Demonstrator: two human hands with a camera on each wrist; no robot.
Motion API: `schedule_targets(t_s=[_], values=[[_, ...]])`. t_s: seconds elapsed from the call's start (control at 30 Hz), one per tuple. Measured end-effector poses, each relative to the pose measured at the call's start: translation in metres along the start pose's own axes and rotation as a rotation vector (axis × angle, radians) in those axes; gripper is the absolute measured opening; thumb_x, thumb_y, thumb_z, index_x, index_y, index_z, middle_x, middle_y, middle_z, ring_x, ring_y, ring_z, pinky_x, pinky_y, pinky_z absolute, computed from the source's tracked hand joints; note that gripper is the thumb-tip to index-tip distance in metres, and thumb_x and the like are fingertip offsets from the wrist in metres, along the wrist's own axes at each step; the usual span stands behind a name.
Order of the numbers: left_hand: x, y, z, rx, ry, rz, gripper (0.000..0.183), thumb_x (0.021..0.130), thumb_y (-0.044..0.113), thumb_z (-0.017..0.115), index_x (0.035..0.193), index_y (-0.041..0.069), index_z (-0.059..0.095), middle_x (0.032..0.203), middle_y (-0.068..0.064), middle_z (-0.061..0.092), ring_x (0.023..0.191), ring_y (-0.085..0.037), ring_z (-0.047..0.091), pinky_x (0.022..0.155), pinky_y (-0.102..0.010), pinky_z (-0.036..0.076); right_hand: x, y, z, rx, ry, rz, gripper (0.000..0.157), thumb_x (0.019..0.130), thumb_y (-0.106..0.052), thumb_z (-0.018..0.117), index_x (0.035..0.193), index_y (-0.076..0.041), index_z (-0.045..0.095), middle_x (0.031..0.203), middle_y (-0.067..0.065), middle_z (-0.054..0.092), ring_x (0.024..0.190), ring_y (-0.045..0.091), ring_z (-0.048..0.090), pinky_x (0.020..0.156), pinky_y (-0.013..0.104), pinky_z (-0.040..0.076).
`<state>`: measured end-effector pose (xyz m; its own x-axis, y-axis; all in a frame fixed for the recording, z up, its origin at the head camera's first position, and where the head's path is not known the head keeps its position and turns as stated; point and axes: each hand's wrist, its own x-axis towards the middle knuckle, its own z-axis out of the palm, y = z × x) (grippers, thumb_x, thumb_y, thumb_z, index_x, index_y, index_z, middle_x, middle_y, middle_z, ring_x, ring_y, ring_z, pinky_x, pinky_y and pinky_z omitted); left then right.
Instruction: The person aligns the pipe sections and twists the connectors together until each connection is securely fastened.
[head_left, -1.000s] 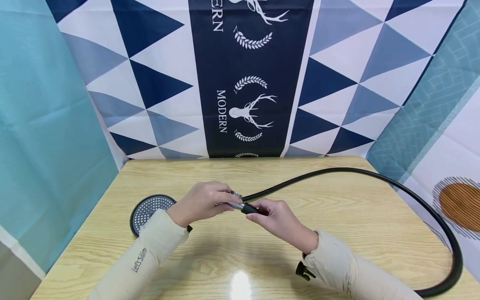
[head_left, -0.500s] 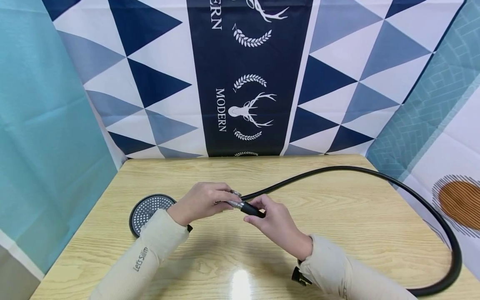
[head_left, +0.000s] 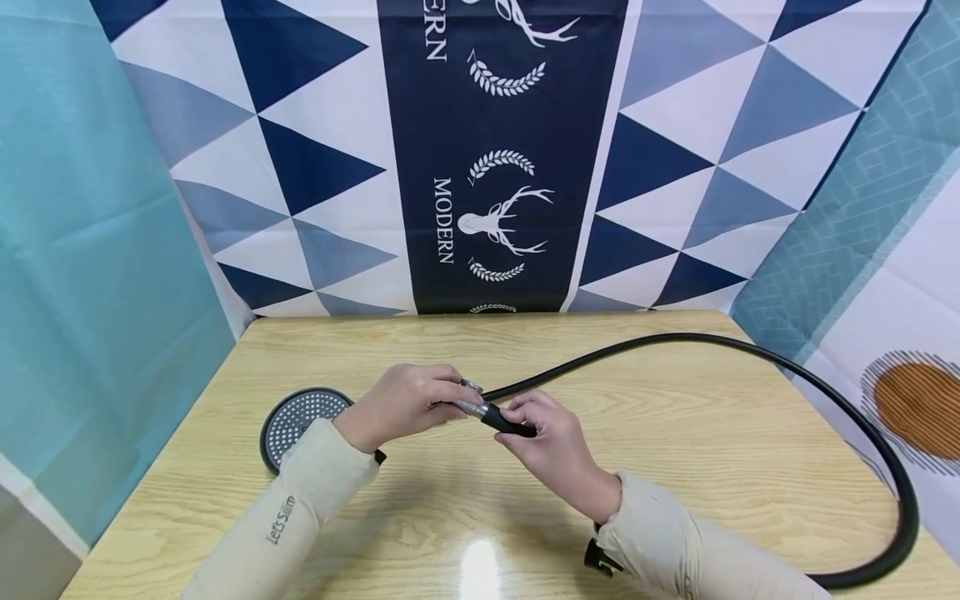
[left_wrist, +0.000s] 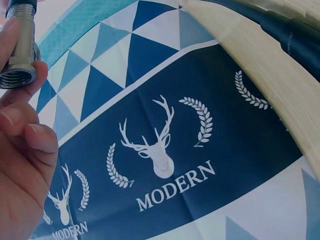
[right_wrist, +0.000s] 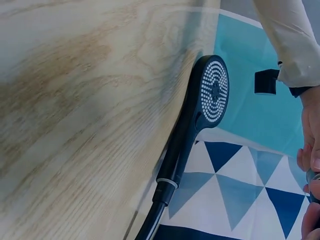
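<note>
My left hand (head_left: 408,406) grips a silver metal fitting (head_left: 471,407) just above the middle of the table. An open threaded end of the metal fitting (left_wrist: 17,75) shows in the left wrist view. My right hand (head_left: 551,437) pinches the black hose end (head_left: 504,421), which meets the fitting; how deep it sits cannot be told. A dark grey handheld shower head (head_left: 300,421) lies at left, partly hidden by my left sleeve. Its face and handle show in the right wrist view, with the hose joined to the handle of the shower head (right_wrist: 212,95).
A black hose (head_left: 675,337) runs behind the hands, loops along the right side of the wooden table (head_left: 637,383) and passes out near my right sleeve. A patterned cloth (head_left: 491,225) hangs at the table's back edge, with teal cloth (head_left: 97,250) at left.
My right hand has turned a little at the black hose end and its wrist has shifted slightly left. My left hand keeps its hold on the fitting. The hose loop has shifted slightly.
</note>
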<state>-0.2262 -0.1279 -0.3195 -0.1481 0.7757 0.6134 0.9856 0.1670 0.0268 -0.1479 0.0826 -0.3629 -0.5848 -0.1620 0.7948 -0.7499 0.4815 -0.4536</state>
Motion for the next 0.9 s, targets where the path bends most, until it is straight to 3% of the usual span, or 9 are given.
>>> schedule_targets(t_s=[0.4, 0.9], values=[[0.0063, 0.0000, 0.0008, 0.030, 0.004, 0.020, 0.024, 0.076, 0.010, 0.081, 0.098, 0.014, 0.075, 0.092, 0.003, 0.069, 0.075, -0.006, 0.066, 0.066, -0.017, 0.051, 0.0013, 0.0011, -0.0049, 0.004, 0.052, -0.029, 0.033, 0.051, 0.018, 0.084, 0.080, 0.008, 0.072, 0.071, 0.009, 0.065, 0.059, 0.015, 0.059, 0.053, 0.015, 0.047], [0.0052, 0.0008, -0.0002, 0.066, -0.026, -0.010, 0.023, 0.076, 0.011, 0.081, 0.098, 0.013, 0.075, 0.091, 0.002, 0.070, 0.075, -0.007, 0.067, 0.066, -0.018, 0.052, 0.0042, 0.0006, -0.0055, 0.032, -0.034, 0.102, 0.029, 0.060, 0.013, 0.083, 0.087, 0.007, 0.073, 0.072, 0.006, 0.065, 0.057, 0.005, 0.051, 0.046, 0.017, 0.042]])
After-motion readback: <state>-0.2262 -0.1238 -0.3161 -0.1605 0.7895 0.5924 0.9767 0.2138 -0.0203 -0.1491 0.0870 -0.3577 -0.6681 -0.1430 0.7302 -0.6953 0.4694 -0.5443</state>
